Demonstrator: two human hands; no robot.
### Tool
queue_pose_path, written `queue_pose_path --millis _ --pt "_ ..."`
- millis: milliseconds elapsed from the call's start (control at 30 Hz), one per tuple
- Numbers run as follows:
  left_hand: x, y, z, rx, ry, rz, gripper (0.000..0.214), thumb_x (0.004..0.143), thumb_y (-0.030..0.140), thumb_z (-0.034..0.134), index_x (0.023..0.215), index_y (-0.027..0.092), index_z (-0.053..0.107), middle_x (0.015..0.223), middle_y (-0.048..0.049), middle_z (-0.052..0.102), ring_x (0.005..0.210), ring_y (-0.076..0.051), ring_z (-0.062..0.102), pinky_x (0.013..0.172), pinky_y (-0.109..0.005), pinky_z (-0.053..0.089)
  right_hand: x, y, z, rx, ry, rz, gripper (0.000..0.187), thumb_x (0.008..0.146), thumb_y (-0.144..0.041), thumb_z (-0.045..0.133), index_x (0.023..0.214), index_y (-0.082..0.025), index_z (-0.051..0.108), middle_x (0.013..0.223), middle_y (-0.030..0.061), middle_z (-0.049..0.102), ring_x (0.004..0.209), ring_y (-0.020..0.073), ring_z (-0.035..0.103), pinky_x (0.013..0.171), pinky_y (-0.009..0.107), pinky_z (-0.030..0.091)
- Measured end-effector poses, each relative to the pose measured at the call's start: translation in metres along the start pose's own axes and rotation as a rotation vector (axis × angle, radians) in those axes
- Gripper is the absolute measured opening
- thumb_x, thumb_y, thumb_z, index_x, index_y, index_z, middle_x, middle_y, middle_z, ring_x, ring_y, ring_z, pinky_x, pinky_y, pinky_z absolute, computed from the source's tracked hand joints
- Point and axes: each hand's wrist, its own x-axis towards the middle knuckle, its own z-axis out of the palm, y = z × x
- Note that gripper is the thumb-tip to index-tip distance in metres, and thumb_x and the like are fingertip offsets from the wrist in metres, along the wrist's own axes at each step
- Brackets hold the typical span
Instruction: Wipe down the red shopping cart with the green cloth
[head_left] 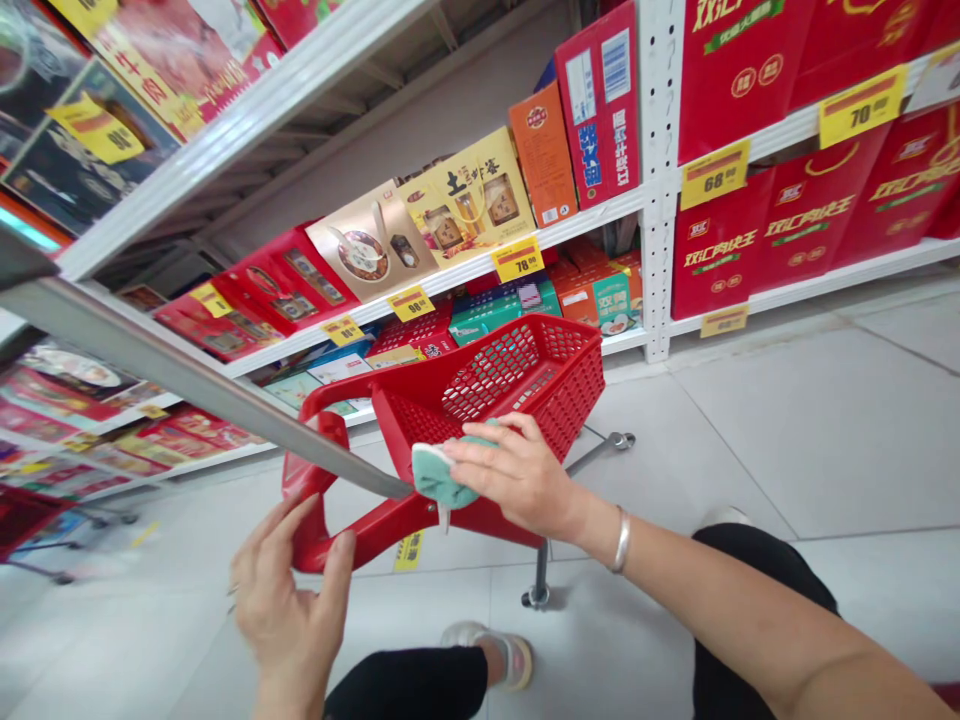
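My right hand (517, 478), with a silver bracelet at the wrist, presses a folded green cloth (439, 477) against the near rim of a red plastic shopping cart (574, 405). The cloth's edge is white, and a small white tag hangs from it. At the cart's red handle frame (375, 530), my left hand (289, 590) is open, thumb apart and fingers stretched out. The near corner of that frame lies between thumb and fingers; whether they touch it I cannot tell. A grey metal pole (225, 375) slants down from the upper left to the cart's handle end.
White shelves (592, 215) stand beyond the cart, holding several boxed goods, such as a yellow gift box (472, 195), with yellow price tags. Red gift bags (724, 250) fill the right shelves. Another red cart (30, 520) is at far left. My shoe (517, 660) rests on the tiled floor.
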Motion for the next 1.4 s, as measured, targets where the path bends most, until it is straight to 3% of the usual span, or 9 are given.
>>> queue_pose_path --millis 167,367,467,667,867,1000,1100,1233,1400 --pt "0.003 -0.019 0.003 -0.127 -0.112 -0.040 0.018 0.100 0.037 0.057 0.103 0.024 0.068 0.127 -0.0149 0.073 0.128 -0.034 0.065 0.113 -0.055 0.045 -0.013 -0.002 0.019 -0.001 -0.046 -0.007 0.023 0.105 -0.018 0.062 0.119 -0.031 0.075 0.136 -0.0001 0.077 0.134 0.0207 0.061 0.107 0.041 0.041" --pt "0.025 -0.037 -0.007 -0.164 -0.237 -0.045 0.041 0.105 0.043 0.041 0.084 0.026 0.073 0.109 -0.0091 0.081 0.106 -0.030 0.072 0.110 -0.056 0.043 -0.036 0.038 0.025 -0.073 -0.039 0.090 0.039 0.100 -0.005 0.054 0.125 -0.028 0.073 0.135 0.0020 0.077 0.134 0.0211 0.061 0.106 0.041 0.040" --pt "0.028 -0.036 -0.005 -0.114 -0.209 -0.027 0.038 0.102 0.047 0.048 0.081 0.027 0.074 0.094 -0.0064 0.082 0.098 -0.030 0.073 0.108 -0.053 0.045 -0.047 0.060 0.024 -0.152 -0.081 0.148 0.044 0.099 -0.003 0.050 0.125 -0.030 0.074 0.134 0.0017 0.078 0.132 0.0213 0.063 0.106 0.042 0.039" --pt "0.014 -0.024 0.005 -0.052 -0.153 0.001 0.027 0.102 0.040 0.053 0.091 0.026 0.073 0.093 -0.0071 0.079 0.119 -0.032 0.067 0.105 -0.048 0.046 -0.060 0.095 0.019 -0.243 -0.134 0.371 0.050 0.092 -0.001 0.051 0.128 -0.027 0.073 0.138 0.0053 0.076 0.131 0.0235 0.062 0.103 0.042 0.037" --pt "0.006 -0.013 -0.006 -0.055 -0.147 0.004 0.026 0.099 0.042 0.054 0.088 0.028 0.072 0.089 -0.0063 0.079 0.110 -0.033 0.069 0.109 -0.055 0.045 -0.064 0.113 0.010 -0.269 -0.075 0.503 0.054 0.086 0.002 0.051 0.126 -0.025 0.074 0.139 0.0063 0.075 0.126 0.0236 0.065 0.100 0.040 0.037" --pt "0.012 -0.007 -0.020 -0.216 -0.100 -0.187 0.026 0.099 0.042 0.049 0.088 0.034 0.071 0.104 -0.0036 0.079 0.111 -0.032 0.071 0.117 -0.058 0.043 -0.067 0.119 0.007 -0.255 -0.014 0.498 0.053 0.084 0.003 0.050 0.123 -0.023 0.074 0.135 0.0078 0.077 0.123 0.0229 0.067 0.099 0.040 0.037" --pt "0.034 -0.010 -0.023 -0.253 -0.050 -0.310 0.030 0.100 0.047 0.047 0.088 0.035 0.072 0.116 -0.0042 0.077 0.117 -0.031 0.070 0.111 -0.054 0.050 -0.058 0.112 0.002 -0.227 0.030 0.435 0.050 0.086 0.003 0.050 0.120 -0.023 0.074 0.133 0.0073 0.078 0.122 0.0220 0.068 0.099 0.040 0.038" --pt "0.068 -0.030 -0.010 -0.208 -0.110 -0.286 0.038 0.094 0.059 0.051 0.089 0.031 0.076 0.113 -0.0066 0.079 0.116 -0.034 0.070 0.111 -0.053 0.052 -0.025 0.072 -0.011 -0.130 0.100 0.226 0.042 0.092 0.001 0.050 0.118 -0.024 0.072 0.129 0.0053 0.080 0.125 0.0203 0.068 0.103 0.040 0.039" --pt "0.084 -0.056 0.019 -0.332 -0.362 -0.250 0.058 0.087 0.076 0.050 0.100 0.027 0.079 0.121 -0.0101 0.079 0.129 -0.035 0.065 0.122 -0.054 0.043 0.007 0.009 -0.021 0.036 0.113 0.027 0.030 0.103 -0.008 0.052 0.116 -0.026 0.072 0.129 0.0003 0.080 0.133 0.0182 0.064 0.111 0.041 0.039"
